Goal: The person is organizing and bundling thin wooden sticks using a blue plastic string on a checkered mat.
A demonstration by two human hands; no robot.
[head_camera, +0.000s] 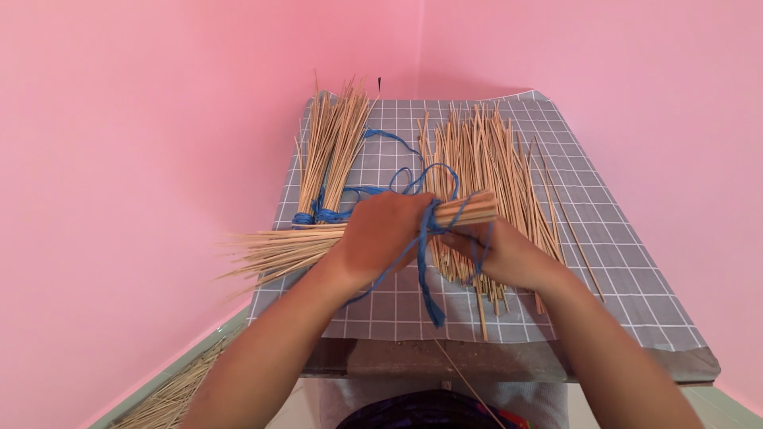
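While I am clenching my left hand (380, 233) around the stick bundle (318, 242), its long axis is running left to right above the table (620, 262); my right hand (509, 254), nearer the cut ends, is pinching the blue cord (425, 262) wrapped there.

Tied bundle (330, 155) and loose sticks (485, 171) crowd ahead (near table edge (509, 361) open).

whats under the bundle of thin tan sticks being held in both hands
Loose thin tan sticks lie beneath it on the grey checked table cover. The hands hide whatever lies directly below.
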